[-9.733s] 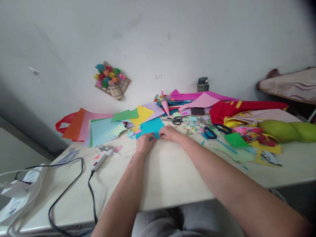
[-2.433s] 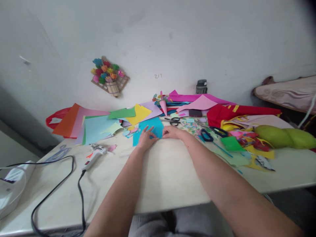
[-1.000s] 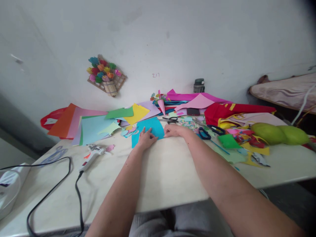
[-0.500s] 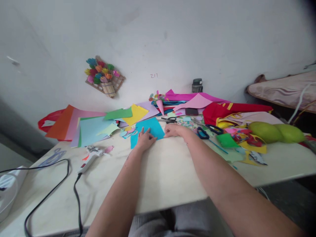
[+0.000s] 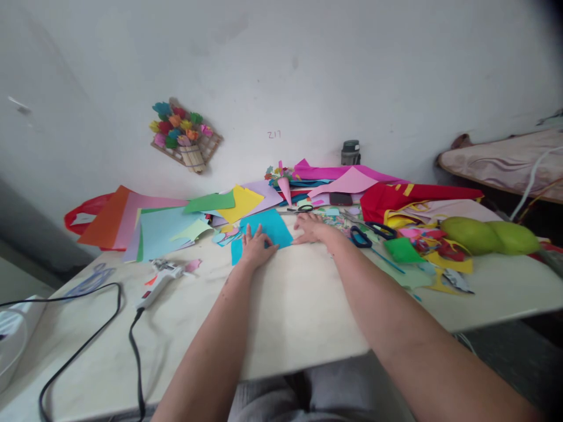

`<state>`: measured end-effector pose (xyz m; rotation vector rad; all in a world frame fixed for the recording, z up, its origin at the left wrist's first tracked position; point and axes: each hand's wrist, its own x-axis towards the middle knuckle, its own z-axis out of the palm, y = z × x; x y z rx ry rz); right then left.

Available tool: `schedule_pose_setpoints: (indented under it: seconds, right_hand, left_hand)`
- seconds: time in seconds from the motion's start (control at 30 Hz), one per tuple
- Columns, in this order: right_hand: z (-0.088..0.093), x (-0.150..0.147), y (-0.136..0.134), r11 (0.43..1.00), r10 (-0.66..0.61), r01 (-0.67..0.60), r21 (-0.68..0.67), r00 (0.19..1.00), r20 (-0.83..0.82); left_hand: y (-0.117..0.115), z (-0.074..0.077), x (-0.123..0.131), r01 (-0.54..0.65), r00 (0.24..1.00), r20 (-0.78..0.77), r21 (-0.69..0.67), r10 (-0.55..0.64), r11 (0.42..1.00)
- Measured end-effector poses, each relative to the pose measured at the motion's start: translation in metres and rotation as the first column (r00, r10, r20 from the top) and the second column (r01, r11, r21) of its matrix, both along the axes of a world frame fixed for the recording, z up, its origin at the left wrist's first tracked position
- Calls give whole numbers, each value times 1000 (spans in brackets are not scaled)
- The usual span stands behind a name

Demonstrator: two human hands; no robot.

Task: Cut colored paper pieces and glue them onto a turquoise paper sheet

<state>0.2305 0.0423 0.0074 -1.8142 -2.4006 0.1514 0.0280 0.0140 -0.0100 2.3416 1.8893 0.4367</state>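
A blue paper sheet lies flat on the pale table. My left hand rests flat on its near left part, fingers spread. My right hand lies open at the sheet's right edge, fingers stretched toward the black scissors just beyond. Neither hand holds anything.
Coloured paper sheets fan out at the left. A glue gun with a black cord lies near left. Blue-handled scissors, paper scraps, a red bag and green gourd-like objects crowd the right. A paper-flower basket hangs on the wall.
My right hand has left the sheet's near corner and opened, reaching up toward the black scissors. My left hand has flattened on the blue sheet.
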Motion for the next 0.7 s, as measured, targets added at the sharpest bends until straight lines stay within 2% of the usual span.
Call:
schedule_pose_setpoints:
  seconds: [0.2, 0.43, 0.5, 0.57, 0.63, 0.7]
  right_hand:
    - [-1, 1, 0, 987, -7, 4, -159, 1000, -19]
    - [0, 4, -3, 967, -5, -15, -255, 997, -76]
    - [4, 2, -4, 976, -22, 8, -216, 998, -66]
    - [9, -2, -4, 995, 1, -10, -95, 995, -101]
    - [15, -12, -6, 997, 73, -65, 44, 971, -226]
    - [19, -28, -9, 994, 112, -96, 60, 894, -433]
  left_hand:
    - [1, -1, 0, -34, 999, 17, 16, 34, 999]
    - [0, -1, 1, -84, 996, 17, -22, 84, 996]
    - [0, 0, 1, -90, 996, 14, -25, 90, 996]
    - [1, 0, 0, -97, 995, 13, -28, 97, 995]
    - [1, 1, 0, -103, 995, 12, -34, 104, 994]
    - [1, 2, 0, -115, 993, 9, -43, 116, 992]
